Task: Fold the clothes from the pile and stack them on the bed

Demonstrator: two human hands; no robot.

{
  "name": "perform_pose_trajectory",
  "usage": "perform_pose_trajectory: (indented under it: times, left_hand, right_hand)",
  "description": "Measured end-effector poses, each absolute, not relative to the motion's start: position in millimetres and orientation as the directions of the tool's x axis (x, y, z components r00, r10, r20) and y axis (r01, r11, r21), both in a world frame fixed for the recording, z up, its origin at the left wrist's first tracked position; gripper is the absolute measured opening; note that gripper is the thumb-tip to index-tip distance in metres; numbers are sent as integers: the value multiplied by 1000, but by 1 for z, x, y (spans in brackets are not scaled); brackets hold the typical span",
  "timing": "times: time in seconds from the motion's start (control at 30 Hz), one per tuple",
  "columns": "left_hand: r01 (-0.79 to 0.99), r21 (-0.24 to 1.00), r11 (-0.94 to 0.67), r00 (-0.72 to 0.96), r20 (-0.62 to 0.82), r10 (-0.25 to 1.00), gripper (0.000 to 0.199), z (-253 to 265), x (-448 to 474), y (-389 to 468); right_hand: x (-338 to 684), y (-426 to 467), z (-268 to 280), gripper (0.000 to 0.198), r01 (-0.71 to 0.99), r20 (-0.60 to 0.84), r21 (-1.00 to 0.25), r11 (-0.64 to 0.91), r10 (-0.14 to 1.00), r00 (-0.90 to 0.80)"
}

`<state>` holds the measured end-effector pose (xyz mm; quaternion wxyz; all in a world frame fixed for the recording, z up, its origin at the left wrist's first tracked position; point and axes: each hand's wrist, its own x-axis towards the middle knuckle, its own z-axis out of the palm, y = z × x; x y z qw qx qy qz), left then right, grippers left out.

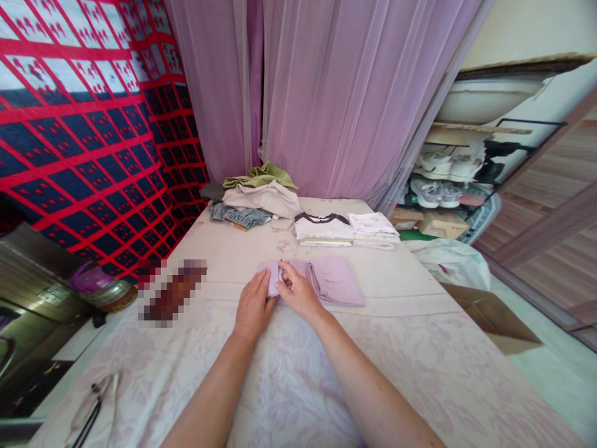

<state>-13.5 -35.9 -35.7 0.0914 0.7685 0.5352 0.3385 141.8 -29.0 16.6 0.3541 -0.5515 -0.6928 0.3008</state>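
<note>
A lilac ribbed garment [338, 283], partly folded, lies in front of me on the bed. My left hand [254, 302] rests flat on its left end, fingers stretched out. At the folded-over part near that end, my right hand [297, 289] has thumb and fingers closed on the lilac cloth. Another fold is visible just right of my right hand. Beyond the garment sit a folded white shirt with a dark collar [324, 227] and a folded pale stack [373, 227].
A loose heap of clothes [261, 193] lies at the bed's far left. Eyeglasses [96, 404] rest near the left front edge. A pixelated reddish-brown patch [175, 292] hides something at left. Purple curtains [359, 93], a shoe rack [448, 168] and a cardboard box [489, 317] surround the bed.
</note>
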Motion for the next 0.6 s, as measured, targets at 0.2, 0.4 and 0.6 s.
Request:
perform_pose_trajectory:
  times: [0.2, 0.4, 0.6]
  left_hand:
    - [547, 819, -173, -65, 247, 967, 40, -28, -19, -35]
    - [133, 991, 8, -373, 43, 927, 43, -24, -25, -28]
    - [-432, 902, -12, -420, -189, 888, 21, -14, -28, -25]
  right_hand:
    - [174, -30, 17, 48, 672, 199, -724, 154, 980, -11]
    - [218, -49, -8, 68, 935, 200, -356, -8, 976, 85]
    - [221, -51, -24, 43, 963, 287, -267, 22, 956, 58]
